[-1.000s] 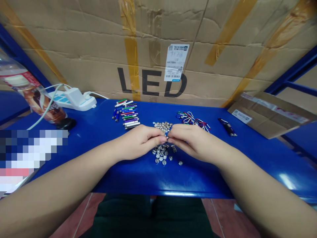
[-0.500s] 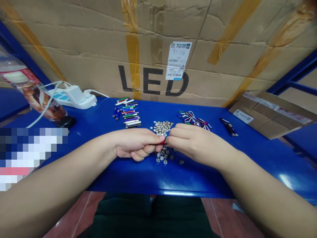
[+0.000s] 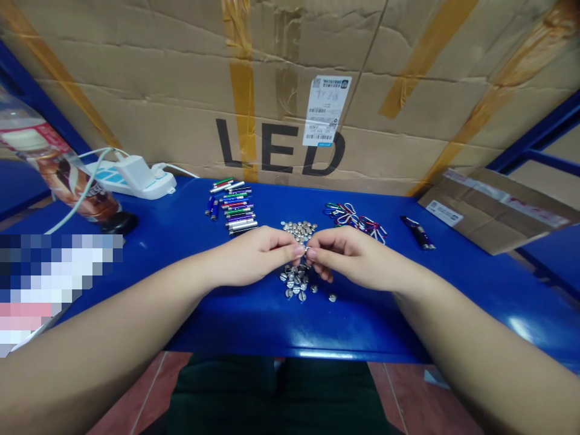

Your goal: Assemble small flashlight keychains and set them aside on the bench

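Note:
My left hand [image 3: 256, 257] and my right hand [image 3: 357, 257] meet above the table's middle, each pinching with thumb and forefinger. A small silvery piece [image 3: 306, 248] shows between the fingertips, too small to name, and both hands seem to grip it. Right behind the fingers lies a pile of shiny round button cells [image 3: 302, 229]. Below them sit several round metal pieces with a line across the face [image 3: 296, 281], two of them apart to the right. Coloured and silver metal tubes [image 3: 240, 212] lie in a column beyond my left hand. Coloured carabiners [image 3: 356, 219] are heaped beyond my right hand.
Dark slim tubes [image 3: 419, 234] lie at the right, near a small cardboard box [image 3: 493, 208]. A white power strip [image 3: 136, 178] and a drink bottle [image 3: 72, 175] stand at the left. A large carton [image 3: 181, 90] walls off the back of the blue table [image 3: 254, 329].
The red tube that showed between my hands is out of sight. My left hand has turned from a fist-like grip to a fingertip pinch, and the right fingers have opened somewhat.

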Motion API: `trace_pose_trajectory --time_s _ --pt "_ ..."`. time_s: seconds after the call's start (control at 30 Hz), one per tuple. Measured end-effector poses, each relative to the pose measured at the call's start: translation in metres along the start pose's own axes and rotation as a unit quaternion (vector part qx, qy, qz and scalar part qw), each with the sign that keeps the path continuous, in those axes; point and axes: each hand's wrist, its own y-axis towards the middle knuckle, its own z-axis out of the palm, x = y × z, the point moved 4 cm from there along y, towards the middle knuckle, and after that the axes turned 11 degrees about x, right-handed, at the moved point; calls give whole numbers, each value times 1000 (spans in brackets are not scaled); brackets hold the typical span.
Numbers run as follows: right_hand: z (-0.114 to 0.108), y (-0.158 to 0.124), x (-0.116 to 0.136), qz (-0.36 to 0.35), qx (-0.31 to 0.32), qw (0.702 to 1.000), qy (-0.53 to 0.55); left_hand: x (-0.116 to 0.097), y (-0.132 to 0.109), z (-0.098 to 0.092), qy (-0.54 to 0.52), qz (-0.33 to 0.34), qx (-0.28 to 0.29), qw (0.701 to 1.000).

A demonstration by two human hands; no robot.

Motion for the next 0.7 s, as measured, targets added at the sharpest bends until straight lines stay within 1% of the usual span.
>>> trace_pose_trajectory --time_s 0.07,0.13,0.2,0.27,0.37,0.47,0.53,0.57,0.6,0.63,0.7 --pt "-2 -2 5 -27 -22 997 -67 4 0 3 -57 -29 15 998" --pt "-3 -4 12 -67 -43 983 -166 8 0 7 -144 -48 41 988" --pt "-2 -7 19 -111 -53 959 -255 10 0 11 -236 -58 72 967" --pt "-1 -8 23 -146 -54 936 -316 10 0 15 -310 -74 97 943" --pt "1 -10 26 -178 -50 906 -382 10 0 17 -371 -105 123 914" --pt "3 -13 28 -199 -51 866 -456 9 -1 20 -396 -125 152 897" --pt "4 -14 28 -200 -57 847 -490 10 -1 20 -385 -122 149 902" --pt "4 -14 28 -197 -57 847 -491 11 0 20 -369 -114 138 912" --pt "3 -14 27 -193 -54 855 -478 11 0 19 -342 -104 123 926" --pt "2 -13 26 -187 -48 870 -454 11 1 17 -304 -92 107 942" --pt "0 -11 22 -166 -34 909 -382 10 2 14 -188 -68 78 977"
